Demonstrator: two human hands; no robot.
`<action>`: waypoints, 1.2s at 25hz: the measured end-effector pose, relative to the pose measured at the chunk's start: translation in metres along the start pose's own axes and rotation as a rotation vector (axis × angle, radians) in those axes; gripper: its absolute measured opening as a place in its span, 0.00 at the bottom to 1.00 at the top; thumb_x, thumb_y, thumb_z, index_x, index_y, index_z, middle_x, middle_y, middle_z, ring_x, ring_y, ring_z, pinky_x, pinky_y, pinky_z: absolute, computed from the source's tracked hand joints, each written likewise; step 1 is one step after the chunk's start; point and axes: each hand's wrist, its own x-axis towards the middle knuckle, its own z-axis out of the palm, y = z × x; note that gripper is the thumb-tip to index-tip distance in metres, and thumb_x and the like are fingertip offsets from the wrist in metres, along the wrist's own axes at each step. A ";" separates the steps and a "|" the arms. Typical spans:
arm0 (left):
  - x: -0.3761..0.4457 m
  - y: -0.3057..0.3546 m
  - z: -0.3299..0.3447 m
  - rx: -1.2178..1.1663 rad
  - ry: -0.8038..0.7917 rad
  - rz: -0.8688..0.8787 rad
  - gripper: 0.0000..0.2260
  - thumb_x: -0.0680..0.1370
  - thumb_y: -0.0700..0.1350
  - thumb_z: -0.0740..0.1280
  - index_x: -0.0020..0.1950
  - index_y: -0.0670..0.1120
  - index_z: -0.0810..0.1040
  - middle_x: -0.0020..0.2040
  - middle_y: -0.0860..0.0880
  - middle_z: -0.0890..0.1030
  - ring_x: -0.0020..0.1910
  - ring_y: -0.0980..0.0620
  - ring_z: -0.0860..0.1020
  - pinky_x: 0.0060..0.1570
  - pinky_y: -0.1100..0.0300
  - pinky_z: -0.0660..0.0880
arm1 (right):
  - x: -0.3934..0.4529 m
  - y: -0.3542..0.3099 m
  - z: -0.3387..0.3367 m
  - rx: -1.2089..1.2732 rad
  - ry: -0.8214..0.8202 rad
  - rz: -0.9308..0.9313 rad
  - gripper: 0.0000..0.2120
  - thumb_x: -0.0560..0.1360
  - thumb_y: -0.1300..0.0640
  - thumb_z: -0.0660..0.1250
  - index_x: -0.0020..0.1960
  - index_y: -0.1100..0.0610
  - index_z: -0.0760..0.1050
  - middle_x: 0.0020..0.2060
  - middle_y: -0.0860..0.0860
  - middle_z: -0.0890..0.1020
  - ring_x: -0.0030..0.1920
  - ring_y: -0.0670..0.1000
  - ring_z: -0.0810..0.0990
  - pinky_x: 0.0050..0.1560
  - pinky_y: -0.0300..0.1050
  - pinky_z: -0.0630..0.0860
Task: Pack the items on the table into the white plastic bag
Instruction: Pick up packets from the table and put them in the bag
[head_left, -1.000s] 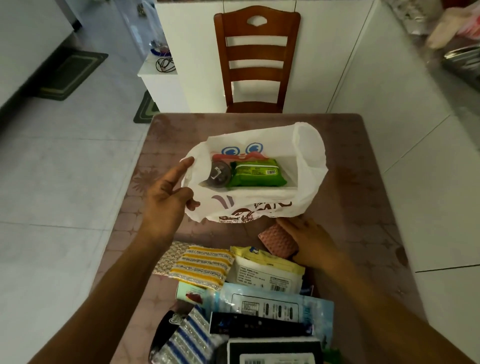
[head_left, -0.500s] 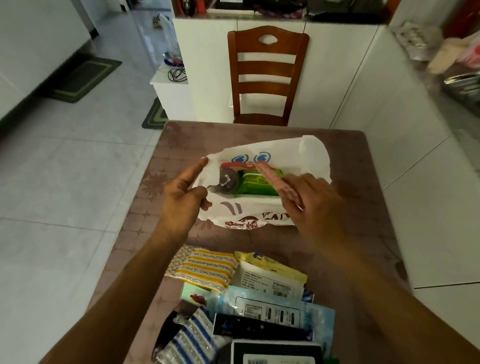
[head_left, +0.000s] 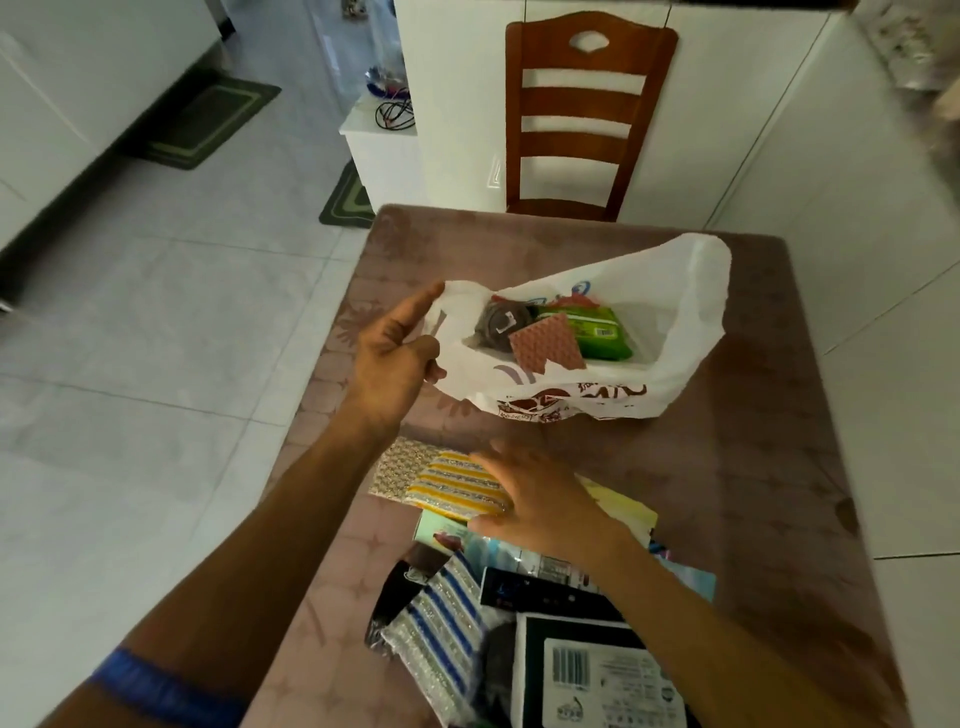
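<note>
Brown patterned counter (head_left: 753, 467), rectangular, far edge toward a wooden chair (head_left: 587, 114). Toward the far half, lying on its side, a white plastic bag (head_left: 691, 322), mouth open. On the near half, a loose cluster: yellow-striped sponge (head_left: 452, 486) over a patterned pad (head_left: 397, 467), blue-striped sponge (head_left: 441, 623), black box (head_left: 540, 595), white-labelled box (head_left: 597, 675), pale blue packet (head_left: 691, 579), yellow packet (head_left: 623, 506). Several overlapping, exact stacking unclear.

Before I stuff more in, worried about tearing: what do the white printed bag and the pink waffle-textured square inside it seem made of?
White printed bag: thin plastic film, slightly glossy; it crumples and lets light through. Pink waffle-textured square: probably a soft sponge cloth, matte, with an embossed grid; uncertain.
</note>
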 end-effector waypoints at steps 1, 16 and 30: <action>-0.001 0.000 -0.002 -0.004 -0.002 -0.002 0.27 0.75 0.26 0.58 0.68 0.47 0.76 0.52 0.56 0.82 0.29 0.60 0.77 0.29 0.63 0.77 | 0.005 -0.001 0.011 -0.044 -0.098 0.045 0.37 0.70 0.38 0.66 0.74 0.48 0.57 0.71 0.53 0.66 0.69 0.57 0.67 0.66 0.58 0.66; 0.014 0.003 -0.005 -0.038 -0.009 -0.003 0.26 0.77 0.27 0.60 0.68 0.52 0.76 0.51 0.66 0.78 0.29 0.62 0.76 0.31 0.68 0.78 | 0.000 0.062 -0.109 -0.135 0.817 0.193 0.22 0.74 0.56 0.69 0.67 0.59 0.72 0.63 0.59 0.78 0.61 0.61 0.76 0.56 0.60 0.79; 0.038 -0.010 -0.025 0.056 -0.143 0.099 0.28 0.77 0.25 0.57 0.71 0.49 0.70 0.55 0.67 0.75 0.30 0.64 0.77 0.31 0.67 0.77 | 0.076 -0.041 0.042 -0.146 0.116 0.054 0.27 0.75 0.46 0.62 0.71 0.54 0.62 0.67 0.56 0.72 0.64 0.60 0.72 0.60 0.57 0.71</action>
